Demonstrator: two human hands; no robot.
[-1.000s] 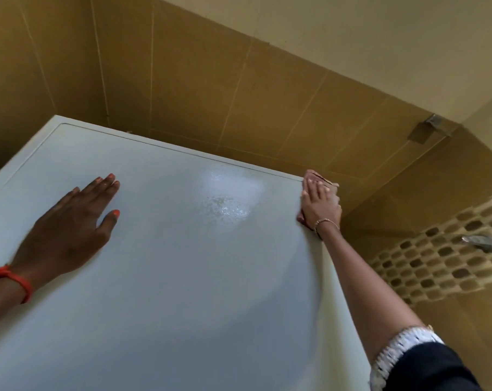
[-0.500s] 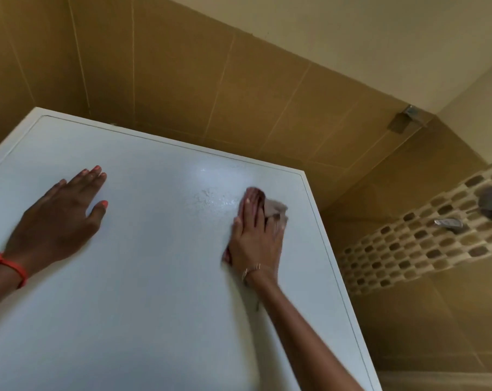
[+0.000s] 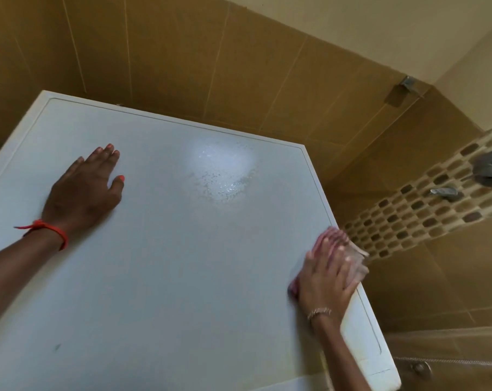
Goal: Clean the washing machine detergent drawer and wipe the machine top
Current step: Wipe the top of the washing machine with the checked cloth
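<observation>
My right hand (image 3: 323, 280) presses the cloth (image 3: 359, 266) flat-fingered at the right edge of the machine top (image 3: 196, 277), left hand (image 3: 83, 190) spread flat at centre left, so I'd wipe overlapping strokes toward that wet patch (image 3: 225, 176) upper centre.

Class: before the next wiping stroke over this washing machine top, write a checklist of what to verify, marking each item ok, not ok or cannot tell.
1. Cloth under the right hand: ok, straight fingers press it at the right edge.
2. Left hand braced flat on the machine top: ok.
3. Wet patch near the back wiped dry: not ok, droplets show.
4. Dark mark front left gone: not ok.
5. Cloth clean: cannot tell, blurred.
</observation>
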